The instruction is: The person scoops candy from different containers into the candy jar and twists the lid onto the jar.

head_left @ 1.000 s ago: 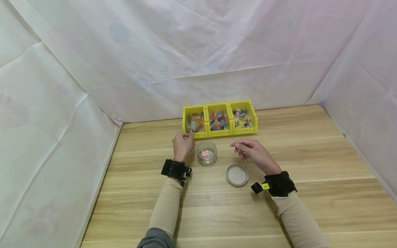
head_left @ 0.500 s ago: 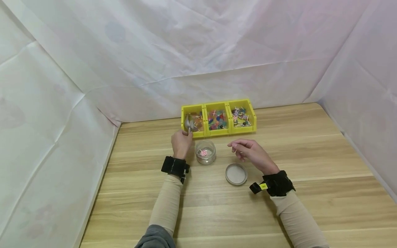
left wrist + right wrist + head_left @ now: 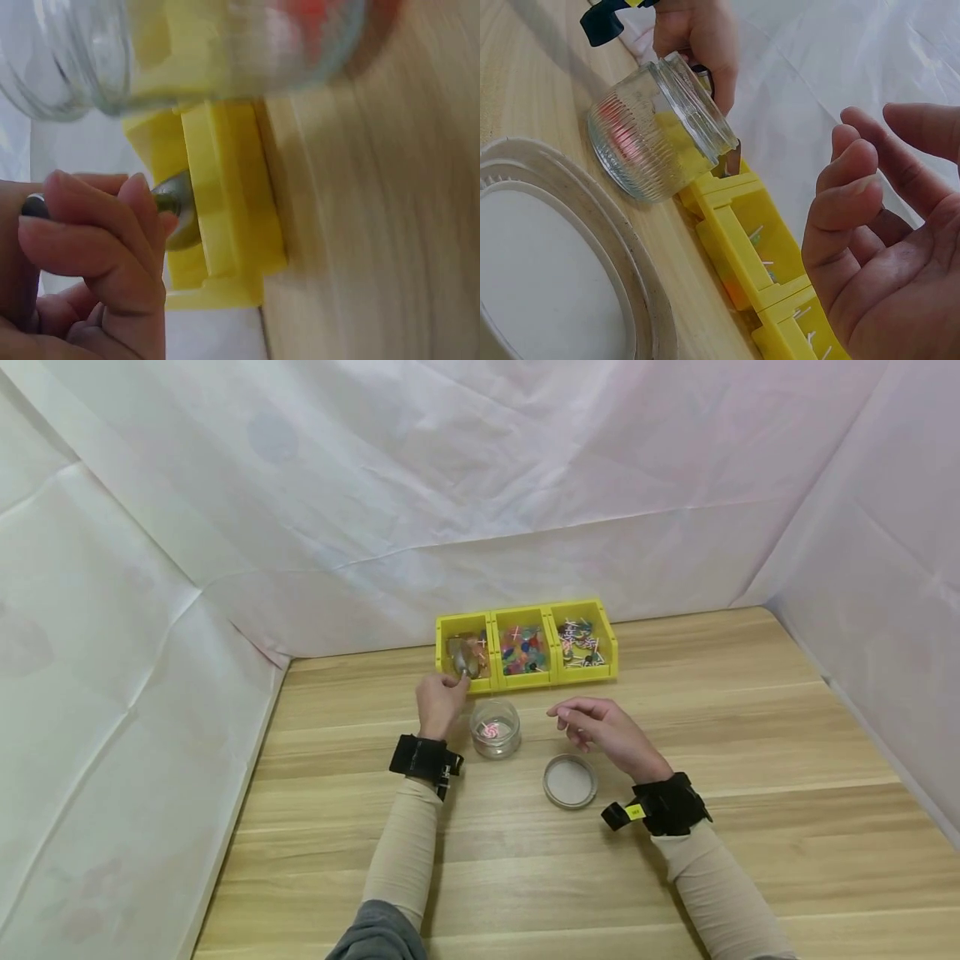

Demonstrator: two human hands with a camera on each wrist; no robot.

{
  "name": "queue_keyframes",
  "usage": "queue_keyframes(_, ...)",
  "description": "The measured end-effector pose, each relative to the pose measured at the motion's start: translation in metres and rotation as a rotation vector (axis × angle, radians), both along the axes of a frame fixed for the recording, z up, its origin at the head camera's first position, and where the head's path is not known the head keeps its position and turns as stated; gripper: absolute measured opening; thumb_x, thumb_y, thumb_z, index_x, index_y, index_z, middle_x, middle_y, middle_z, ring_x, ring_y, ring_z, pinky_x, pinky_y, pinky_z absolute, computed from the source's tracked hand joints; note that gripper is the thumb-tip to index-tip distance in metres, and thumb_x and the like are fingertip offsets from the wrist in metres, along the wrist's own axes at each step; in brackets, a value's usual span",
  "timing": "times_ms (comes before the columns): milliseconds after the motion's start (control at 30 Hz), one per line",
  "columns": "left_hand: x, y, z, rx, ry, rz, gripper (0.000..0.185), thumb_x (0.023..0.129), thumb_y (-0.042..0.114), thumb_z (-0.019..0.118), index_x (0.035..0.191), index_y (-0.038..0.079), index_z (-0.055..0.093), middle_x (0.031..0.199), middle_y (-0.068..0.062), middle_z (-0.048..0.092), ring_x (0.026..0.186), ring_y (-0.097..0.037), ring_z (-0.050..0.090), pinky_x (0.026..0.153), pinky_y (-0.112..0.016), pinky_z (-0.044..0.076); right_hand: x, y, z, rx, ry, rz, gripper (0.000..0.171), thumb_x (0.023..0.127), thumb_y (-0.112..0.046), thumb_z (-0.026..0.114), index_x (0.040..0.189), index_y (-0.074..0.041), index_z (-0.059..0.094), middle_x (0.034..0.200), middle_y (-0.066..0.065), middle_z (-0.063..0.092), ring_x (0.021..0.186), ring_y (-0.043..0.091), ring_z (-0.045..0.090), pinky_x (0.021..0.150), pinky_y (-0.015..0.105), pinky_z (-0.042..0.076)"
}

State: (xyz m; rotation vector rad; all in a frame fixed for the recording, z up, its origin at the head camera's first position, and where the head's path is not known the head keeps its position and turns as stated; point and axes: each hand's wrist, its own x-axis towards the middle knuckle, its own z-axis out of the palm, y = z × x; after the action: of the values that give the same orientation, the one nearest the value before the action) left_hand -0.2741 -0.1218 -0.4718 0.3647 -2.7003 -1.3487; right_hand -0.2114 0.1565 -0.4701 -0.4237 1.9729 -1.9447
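My left hand (image 3: 440,702) pinches the handle of a metal scoop (image 3: 462,657) at the front edge of the left yellow bin (image 3: 442,639). The scoop's bowl dips into that bin, among orange pieces and small sticks. In the left wrist view, curled fingers and the thumb wrap the handle, and the bowl (image 3: 181,214) is partly behind the bin's front wall. My right hand (image 3: 611,733) hovers loosely bent and holds nothing, right of a glass jar (image 3: 497,743). Inside the jar lies a tiny pink-and-white swirl lollipop (image 3: 491,732).
A round lid (image 3: 570,782) lies on the wooden table, front right of the jar. The middle bin (image 3: 555,652) holds colourful pieces; the right bin (image 3: 613,647) holds several tiny lollipops. A white cloth (image 3: 420,547) hangs behind the bins.
The scoop's bowl has tilted and shifted slightly inside the left bin as my left hand turned a little. My right hand stays nearly still, and the jar and lid have not moved on the table.
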Motion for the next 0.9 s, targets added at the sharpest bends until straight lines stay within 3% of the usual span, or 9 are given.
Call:
queue_keyframes(133,-0.001,-0.002,-0.004,0.138,-0.06,-0.01,0.028,0.095,0.03,0.064,0.092,0.004,0.073,0.084,-0.012,0.071,0.062,-0.017,0.064,0.052,-0.025,0.051,-0.001,0.0,-0.001,-0.002,0.004,0.002,0.043,0.103,-0.029,0.055,0.123,0.008,0.06,0.086,0.0,0.06,0.067,0.012,0.051,0.053,0.027,0.044)
queue_keyframes(300,-0.001,-0.007,-0.008,0.29,-0.081,-0.039,0.032,0.097,0.028,0.062,0.098,-0.002,0.07,0.089,-0.02,0.072,0.062,-0.017,0.065,0.061,-0.03,0.058,-0.003,0.001,-0.004,0.001,-0.005,-0.009,0.038,0.102,-0.03,0.056,0.12,0.003,0.064,0.088,0.009,0.059,0.067,0.013,0.051,0.053,0.028,0.044)
queue_keyframes(500,-0.004,-0.005,-0.014,0.354,-0.091,-0.058,0.034,0.098,0.028,0.061,0.1,-0.004,0.071,0.088,-0.02,0.072,0.058,-0.012,0.062,0.068,-0.038,0.06,-0.003,0.003,-0.005,0.007,-0.029,-0.028,0.033,0.101,-0.032,0.057,0.117,-0.004,0.068,0.092,0.018,0.057,0.067,0.014,0.051,0.054,0.028,0.044)
queue_keyframes(733,-0.002,-0.011,-0.022,0.504,-0.08,-0.096,0.035,0.099,0.027,0.06,0.104,-0.007,0.07,0.088,-0.019,0.069,0.06,-0.011,0.06,0.061,-0.027,0.056,-0.003,0.003,-0.004,0.027,-0.043,-0.039,0.035,0.101,-0.034,0.058,0.116,-0.005,0.067,0.094,0.018,0.057,0.067,0.013,0.051,0.055,0.028,0.044)
queue_keyframes(900,-0.003,-0.012,-0.028,0.571,-0.098,-0.075,0.036,0.099,0.029,0.061,0.106,-0.005,0.07,0.088,-0.016,0.069,0.062,-0.011,0.061,0.059,-0.023,0.054,-0.005,0.004,-0.007,0.033,-0.042,-0.047,0.036,0.101,-0.035,0.058,0.117,-0.004,0.067,0.092,0.009,0.059,0.068,0.014,0.051,0.055,0.029,0.045)
